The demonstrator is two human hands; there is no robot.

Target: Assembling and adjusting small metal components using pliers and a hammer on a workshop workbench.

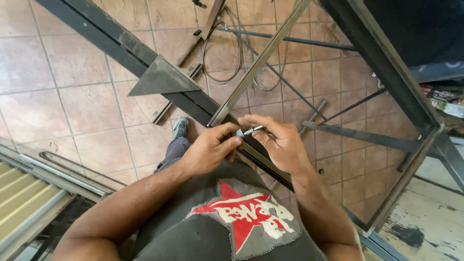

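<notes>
Two hands: left hand [210, 149], right hand [279, 142]. One small metal pin [252, 130] between them. One dark steel frame [386, 63]. One triangular gusset plate [162, 77]. One cable loop [223, 58].

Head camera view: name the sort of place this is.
Likely a metalwork or welding shop: a dark welded steel frame, loose steel bars on the tiled floor, and both hands holding a small silvery metal piece.
</notes>
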